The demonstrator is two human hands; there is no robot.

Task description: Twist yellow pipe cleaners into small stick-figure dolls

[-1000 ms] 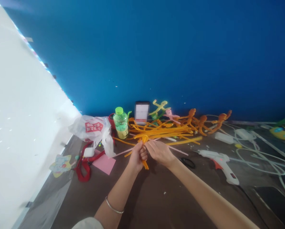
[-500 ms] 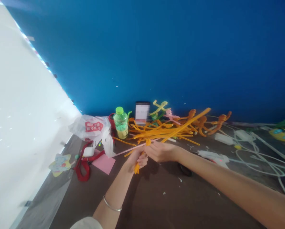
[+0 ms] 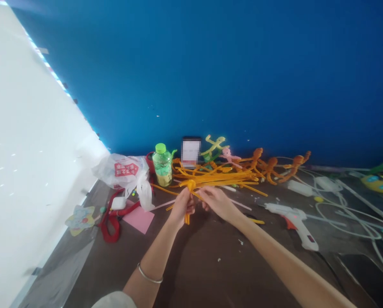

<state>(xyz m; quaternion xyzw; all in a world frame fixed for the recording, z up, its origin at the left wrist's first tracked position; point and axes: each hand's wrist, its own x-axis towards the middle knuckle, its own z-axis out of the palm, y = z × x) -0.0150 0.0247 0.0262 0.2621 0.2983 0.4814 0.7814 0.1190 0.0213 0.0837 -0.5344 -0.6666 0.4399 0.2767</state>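
My left hand (image 3: pixel 181 207), with a metal bangle on its wrist, grips a bundle of orange pipe cleaners (image 3: pixel 188 201) that is twisted at the top (image 3: pixel 190 185). A short orange tail (image 3: pixel 187 219) hangs below my fist. My right hand (image 3: pixel 217 203) is beside it, its fingertips pinching an orange strand (image 3: pixel 199 195) that runs from the twist. A thin pale pink strand (image 3: pixel 239 204) extends to the right behind my right hand.
Behind my hands lies a heap of loose orange pipe cleaners (image 3: pixel 217 176), with a green-capped bottle (image 3: pixel 161 164) and pipe-cleaner figures (image 3: pixel 268 169) by the blue wall. To the left are a plastic bag (image 3: pixel 122 171) and pink paper (image 3: pixel 139 218). A white glue gun (image 3: pixel 294 220) and cables lie right.
The long orange strand that pointed up and right is now bent down near the twist. My right hand has drawn back toward the bundle, uncovering the glue gun.
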